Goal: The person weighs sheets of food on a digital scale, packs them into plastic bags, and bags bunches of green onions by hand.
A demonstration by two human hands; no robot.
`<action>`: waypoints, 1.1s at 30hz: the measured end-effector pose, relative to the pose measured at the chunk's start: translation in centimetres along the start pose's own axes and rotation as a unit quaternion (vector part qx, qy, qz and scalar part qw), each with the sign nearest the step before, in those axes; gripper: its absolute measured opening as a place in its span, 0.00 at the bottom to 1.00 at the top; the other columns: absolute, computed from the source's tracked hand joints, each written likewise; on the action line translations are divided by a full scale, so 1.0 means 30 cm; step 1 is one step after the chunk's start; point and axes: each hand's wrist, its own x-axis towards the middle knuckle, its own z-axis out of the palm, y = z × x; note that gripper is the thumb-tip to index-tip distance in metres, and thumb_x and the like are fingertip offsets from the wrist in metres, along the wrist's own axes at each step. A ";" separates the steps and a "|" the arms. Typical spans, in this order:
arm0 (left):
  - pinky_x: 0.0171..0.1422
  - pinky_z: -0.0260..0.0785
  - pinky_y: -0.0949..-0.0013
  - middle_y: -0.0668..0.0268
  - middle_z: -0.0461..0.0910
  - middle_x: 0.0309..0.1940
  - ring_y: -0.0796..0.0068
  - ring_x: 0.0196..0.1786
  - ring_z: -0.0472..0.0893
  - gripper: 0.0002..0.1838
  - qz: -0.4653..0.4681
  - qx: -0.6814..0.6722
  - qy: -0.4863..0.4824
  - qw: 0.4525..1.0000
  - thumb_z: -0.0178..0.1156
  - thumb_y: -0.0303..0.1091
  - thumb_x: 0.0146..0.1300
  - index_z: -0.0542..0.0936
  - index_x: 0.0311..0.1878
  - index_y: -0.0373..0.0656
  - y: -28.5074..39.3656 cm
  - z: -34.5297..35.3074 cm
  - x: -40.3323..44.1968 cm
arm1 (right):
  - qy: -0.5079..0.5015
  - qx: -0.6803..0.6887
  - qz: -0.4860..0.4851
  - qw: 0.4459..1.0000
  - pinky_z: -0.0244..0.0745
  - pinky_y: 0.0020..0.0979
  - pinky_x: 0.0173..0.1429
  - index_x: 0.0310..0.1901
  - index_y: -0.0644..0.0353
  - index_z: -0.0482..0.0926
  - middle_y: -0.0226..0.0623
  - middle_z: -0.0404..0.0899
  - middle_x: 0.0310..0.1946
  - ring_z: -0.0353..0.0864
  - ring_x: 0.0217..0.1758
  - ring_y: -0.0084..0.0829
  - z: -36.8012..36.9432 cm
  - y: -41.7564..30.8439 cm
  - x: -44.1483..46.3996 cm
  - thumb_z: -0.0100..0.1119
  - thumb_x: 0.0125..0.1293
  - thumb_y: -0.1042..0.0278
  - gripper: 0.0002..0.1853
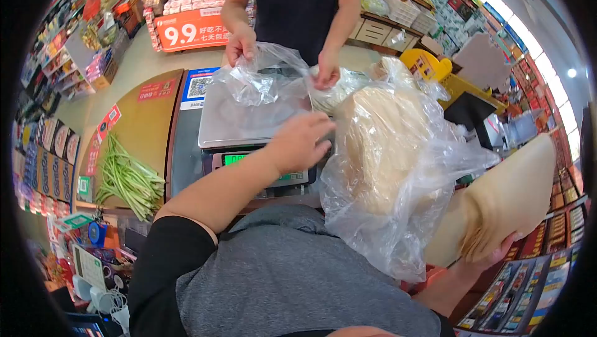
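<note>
My left hand reaches over the front of a metal scale, its fingers apart and empty. Low on the right, my right hand grips a folded stack of thin beige sheets, which hides most of the fingers. Between my hands, a large clear plastic bag holds more beige sheets. Across the scale, a person in a dark shirt holds a thin clear bag in two hands, above the scale's plate. A green display is lit on the scale.
Green stalks lie on the brown round-edged counter at the left. A blue QR code card is beside the scale. Behind the large bag is a yellow basket. Shop shelves and a red price sign surround the counter.
</note>
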 end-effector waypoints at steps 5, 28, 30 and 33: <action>0.62 0.65 0.51 0.59 0.77 0.50 0.51 0.56 0.76 0.22 0.021 0.196 0.290 0.937 0.69 0.35 0.54 0.78 0.52 0.44 -0.091 -0.141 -0.100 | -0.164 0.026 0.004 0.986 0.65 0.51 0.75 0.74 0.62 0.62 0.50 0.64 0.73 0.70 0.72 0.49 0.218 0.251 0.099 0.47 0.75 0.45 0.35; 0.45 0.63 0.79 0.75 0.74 0.35 0.86 0.37 0.70 0.04 -0.260 -0.462 0.399 0.748 0.52 0.26 0.72 0.77 0.44 0.39 -0.179 -0.322 -0.384 | -0.201 0.024 0.562 0.802 0.79 0.45 0.61 0.57 0.64 0.75 0.43 0.81 0.53 0.82 0.56 0.41 0.929 1.764 0.012 0.62 0.67 0.69 0.19; 0.46 0.63 0.78 0.74 0.74 0.34 0.85 0.37 0.71 0.04 -0.238 -0.450 0.398 0.763 0.52 0.25 0.71 0.77 0.43 0.40 -0.188 -0.343 -0.380 | -0.279 -0.047 0.575 0.767 0.80 0.43 0.58 0.57 0.63 0.76 0.41 0.82 0.50 0.82 0.54 0.41 0.944 1.669 -0.015 0.62 0.68 0.68 0.18; 0.49 0.65 0.76 0.72 0.75 0.34 0.82 0.40 0.73 0.05 -0.238 -0.471 0.385 0.757 0.51 0.23 0.69 0.76 0.42 0.42 -0.192 -0.369 -0.388 | -0.435 -0.208 0.507 0.714 0.76 0.41 0.64 0.64 0.62 0.72 0.44 0.79 0.58 0.79 0.62 0.40 0.926 1.430 -0.009 0.61 0.71 0.62 0.24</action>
